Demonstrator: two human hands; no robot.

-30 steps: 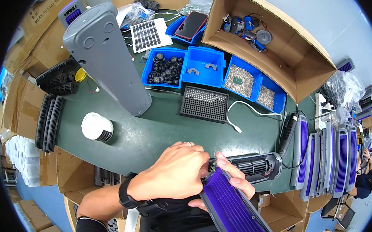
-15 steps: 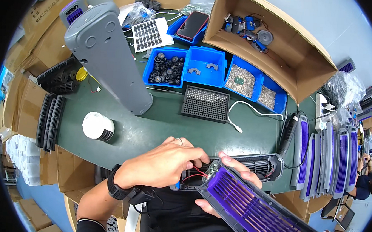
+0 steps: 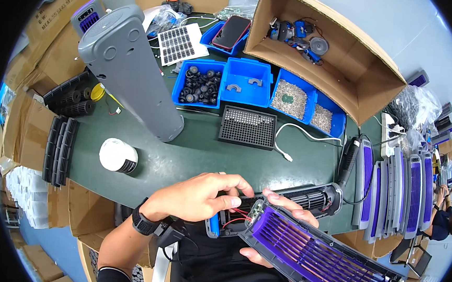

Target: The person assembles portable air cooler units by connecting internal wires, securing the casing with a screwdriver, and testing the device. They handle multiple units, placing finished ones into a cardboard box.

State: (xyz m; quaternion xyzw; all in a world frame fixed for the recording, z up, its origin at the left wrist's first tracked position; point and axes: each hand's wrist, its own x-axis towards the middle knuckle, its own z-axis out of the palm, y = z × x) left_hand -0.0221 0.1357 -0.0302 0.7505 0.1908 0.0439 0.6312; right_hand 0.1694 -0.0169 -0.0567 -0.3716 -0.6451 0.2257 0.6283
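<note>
My right hand (image 3: 289, 207) grips the end of a grey housing panel with a purple slatted grille (image 3: 315, 249), tilted down to the right. Its fingers lie over the top edge and the thumb is below. A small green circuit board (image 3: 255, 212) sits at that end, with red wires (image 3: 237, 219) running left from it. Close to the wires is my left hand (image 3: 198, 196), its index finger stretched out and apart from the thumb; its other fingers are partly hidden. Behind the panel lies an open dark housing with a black ribbed fan roller (image 3: 316, 201). A blue cylinder (image 3: 214, 225) shows below my left hand.
A tall grey tower casing (image 3: 134, 71) lies at left, near a white jar (image 3: 118, 155). Blue bins (image 3: 248, 82) hold black wheels, grey clips and screws. A black perforated tray (image 3: 248, 127), a cardboard box (image 3: 341, 60) and stacked purple-grilled panels (image 3: 413, 196) are farther off.
My left hand has shifted slightly down and left, and its index finger and thumb have spread. More of the red wires and blue cylinder now shows. The right hand keeps its grip on the panel.
</note>
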